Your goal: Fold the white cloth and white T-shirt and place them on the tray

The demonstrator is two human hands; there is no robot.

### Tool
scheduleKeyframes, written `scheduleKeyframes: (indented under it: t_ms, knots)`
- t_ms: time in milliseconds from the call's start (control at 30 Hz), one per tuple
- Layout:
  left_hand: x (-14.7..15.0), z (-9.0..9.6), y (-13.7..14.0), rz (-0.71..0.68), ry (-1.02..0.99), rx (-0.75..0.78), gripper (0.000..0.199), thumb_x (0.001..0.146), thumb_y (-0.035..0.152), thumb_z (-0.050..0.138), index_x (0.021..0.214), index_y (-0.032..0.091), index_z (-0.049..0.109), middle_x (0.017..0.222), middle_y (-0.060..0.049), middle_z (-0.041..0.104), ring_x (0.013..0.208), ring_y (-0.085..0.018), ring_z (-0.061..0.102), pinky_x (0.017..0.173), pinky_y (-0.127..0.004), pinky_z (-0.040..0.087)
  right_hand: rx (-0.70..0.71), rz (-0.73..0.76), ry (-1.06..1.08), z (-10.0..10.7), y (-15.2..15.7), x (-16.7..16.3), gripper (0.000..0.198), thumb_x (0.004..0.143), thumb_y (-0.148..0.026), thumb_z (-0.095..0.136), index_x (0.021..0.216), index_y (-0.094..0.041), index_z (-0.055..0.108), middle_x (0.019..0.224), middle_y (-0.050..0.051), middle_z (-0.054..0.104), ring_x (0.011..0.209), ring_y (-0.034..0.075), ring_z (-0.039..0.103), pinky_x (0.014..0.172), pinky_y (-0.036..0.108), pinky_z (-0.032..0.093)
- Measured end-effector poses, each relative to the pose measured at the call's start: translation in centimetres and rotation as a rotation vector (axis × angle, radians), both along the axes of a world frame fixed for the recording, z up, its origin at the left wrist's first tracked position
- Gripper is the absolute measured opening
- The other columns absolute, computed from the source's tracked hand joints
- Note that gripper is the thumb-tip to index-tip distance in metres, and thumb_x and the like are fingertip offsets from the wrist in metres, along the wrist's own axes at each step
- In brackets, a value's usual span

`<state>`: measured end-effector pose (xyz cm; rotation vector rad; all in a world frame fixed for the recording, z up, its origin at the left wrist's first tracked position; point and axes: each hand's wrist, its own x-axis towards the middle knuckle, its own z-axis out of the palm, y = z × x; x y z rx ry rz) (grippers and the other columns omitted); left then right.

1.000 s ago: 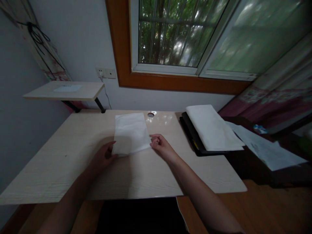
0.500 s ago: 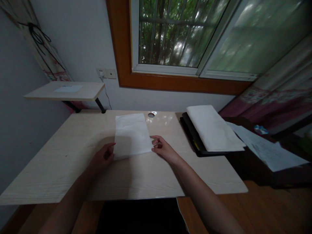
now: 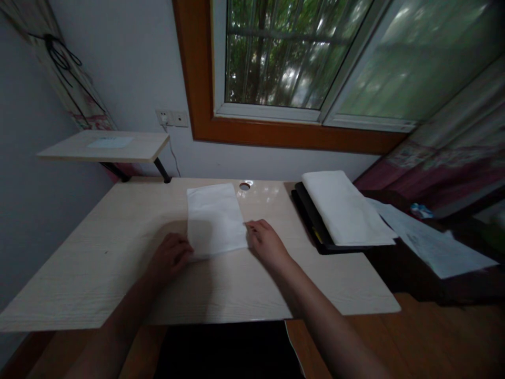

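A white sheet of paper [image 3: 215,218] lies flat on the pale desk in front of me, its surface lightly wrinkled. My left hand [image 3: 171,255] is at its lower left corner, fingers curled, with the fingertips closed on the corner. On the opposite side, my right hand [image 3: 266,239] has its fingers drawn together at the right edge near the lower corner, pinching it. The undersides of both hands and the thumb tips are partly hidden. My shadow falls over the lower part of the sheet.
The desk [image 3: 244,289] has a cable hole [image 3: 244,187] at the back. White sheets [image 3: 343,208] are stacked on a black folder-like item [image 3: 315,226] at the right. A small raised shelf [image 3: 134,150] stands back left. Loose printed paper [image 3: 434,242] lies beyond the right side.
My left hand has moved slightly right onto the lower left corner, its fingers closing. My right hand's fingers have drawn together at the right edge. The sheet has barely shifted.
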<state>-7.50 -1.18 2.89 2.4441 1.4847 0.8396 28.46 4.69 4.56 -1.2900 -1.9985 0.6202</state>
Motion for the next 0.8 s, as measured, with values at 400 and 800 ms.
scheduleKeyframes:
  t_ms: [400, 800]
  knots:
    - [3.8, -2.2, 1.1, 0.074, 0.369, 0.053, 0.058, 0.105, 0.043, 0.041, 0.156, 0.014, 0.043, 0.163, -0.015, 0.039, 0.152, -0.031, 0.036, 0.125, -0.054, 0.029, 0.209, 0.146, -0.426, -1.8, 1.8, -11.1, 0.053, 0.106, -0.029, 0.045, 0.154, -0.008, 0.045, 0.164, 0.018, 0.033, 0.155, 0.032, 0.027, 0.126, 0.052, 0.027]
    - [3.9, -1.9, 0.5, 0.116, 0.359, 0.032, 0.057, 0.104, 0.04, 0.042, 0.157, 0.017, 0.042, 0.164, -0.014, 0.038, 0.152, -0.029, 0.037, 0.126, -0.052, 0.029, 0.14, 0.071, -0.531, -3.2, 1.3, -6.4, 0.064, 0.107, -0.046, 0.045, 0.162, -0.016, 0.033, 0.169, 0.012, 0.02, 0.157, 0.031, 0.019, 0.127, 0.058, 0.017]
